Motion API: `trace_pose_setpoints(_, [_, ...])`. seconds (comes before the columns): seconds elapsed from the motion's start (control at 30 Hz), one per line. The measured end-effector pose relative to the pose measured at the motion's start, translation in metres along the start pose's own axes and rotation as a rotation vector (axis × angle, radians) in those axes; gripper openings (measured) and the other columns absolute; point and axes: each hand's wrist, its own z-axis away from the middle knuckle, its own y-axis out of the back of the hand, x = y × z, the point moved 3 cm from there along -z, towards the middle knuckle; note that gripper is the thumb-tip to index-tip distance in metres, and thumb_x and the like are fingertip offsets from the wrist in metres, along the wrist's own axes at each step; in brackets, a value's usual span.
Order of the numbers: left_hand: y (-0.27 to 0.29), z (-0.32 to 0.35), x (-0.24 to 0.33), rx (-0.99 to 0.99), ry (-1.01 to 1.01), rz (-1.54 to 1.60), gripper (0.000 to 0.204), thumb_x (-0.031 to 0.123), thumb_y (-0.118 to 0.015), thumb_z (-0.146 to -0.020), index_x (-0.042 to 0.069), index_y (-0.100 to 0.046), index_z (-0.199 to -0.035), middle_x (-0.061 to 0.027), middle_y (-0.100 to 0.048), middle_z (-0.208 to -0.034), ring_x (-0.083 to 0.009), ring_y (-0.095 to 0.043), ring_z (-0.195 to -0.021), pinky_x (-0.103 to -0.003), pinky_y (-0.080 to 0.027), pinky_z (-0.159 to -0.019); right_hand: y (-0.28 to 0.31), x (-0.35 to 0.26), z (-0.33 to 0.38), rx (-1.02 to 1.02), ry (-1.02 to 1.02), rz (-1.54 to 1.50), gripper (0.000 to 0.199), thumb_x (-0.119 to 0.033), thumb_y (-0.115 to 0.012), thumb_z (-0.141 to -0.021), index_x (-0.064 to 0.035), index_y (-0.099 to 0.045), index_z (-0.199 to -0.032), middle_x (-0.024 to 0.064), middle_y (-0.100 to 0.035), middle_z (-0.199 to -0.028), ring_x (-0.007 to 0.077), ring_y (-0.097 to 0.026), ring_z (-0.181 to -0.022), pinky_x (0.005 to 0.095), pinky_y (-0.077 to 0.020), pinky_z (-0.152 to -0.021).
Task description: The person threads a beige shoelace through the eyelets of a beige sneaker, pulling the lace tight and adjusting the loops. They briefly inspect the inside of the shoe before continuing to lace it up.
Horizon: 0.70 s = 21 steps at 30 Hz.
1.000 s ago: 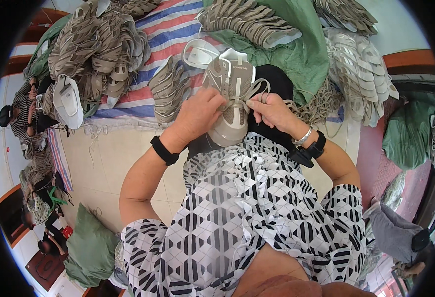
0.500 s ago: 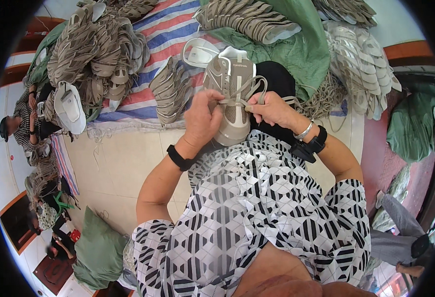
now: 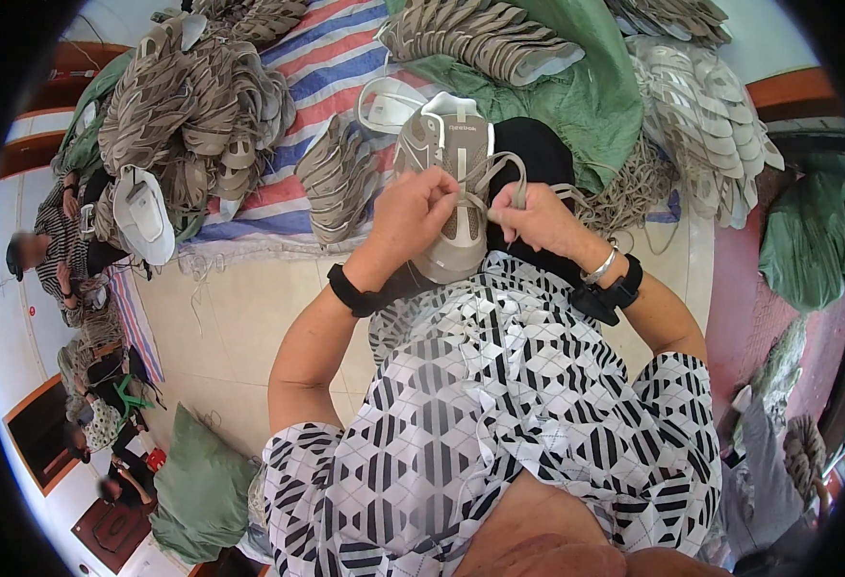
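A taupe and off-white sneaker upper (image 3: 466, 144) lies in front of my torso, its toe toward me. My left hand (image 3: 415, 212) is over the left side of its lacing area, thumb and fingertips pinched together on a shoelace. To the right of the shoe, my right hand (image 3: 540, 219) is closed round the beige shoelace (image 3: 512, 165), which loops up above the fingers. Lace runs across the front of the shoe between the two hands. The exact lace ends inside the fingers are hidden.
Stacked shoe uppers (image 3: 336, 183) lie on a striped sheet (image 3: 321, 58), with a larger pile (image 3: 187, 106) at far left. A green sack (image 3: 576, 106) and a heap of laces (image 3: 629, 183) are beyond my right hand. Other people (image 3: 52, 240) sit at the left.
My left hand has shifted right, closer over the shoe's middle. My right hand has moved slightly right, away from the shoe, drawing the lace with it.
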Motion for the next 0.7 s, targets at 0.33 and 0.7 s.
trace_pose_setpoints(0.33, [-0.007,-0.009,0.024,-0.094,-0.296,-0.441,0.019,0.019,-0.063,-0.08,0.021,-0.065,-0.099,-0.0067,-0.062,-0.074,-0.0267,-0.059,-0.076,-0.04,-0.041,-0.071,-0.017,0.003,-0.005,0.066,0.194,0.007,0.012,-0.013,-0.063,-0.086,-0.0042,-0.055,-0.083,0.0017,-0.057,-0.059,0.0064,-0.049,-0.045,0.0222,-0.0357,-0.036])
trace_pose_setpoints(0.7, [-0.012,-0.024,0.031,-0.3,-0.192,-0.617,0.018,0.031,-0.067,-0.079,0.018,-0.061,-0.09,-0.0056,-0.065,-0.074,-0.0255,-0.062,-0.073,-0.039,-0.039,-0.072,0.03,-0.03,0.003,-0.098,0.055,-0.049,0.019,-0.021,-0.062,-0.089,-0.0068,-0.057,-0.078,0.0006,-0.058,-0.06,0.0039,-0.04,-0.038,0.0199,-0.0301,-0.034])
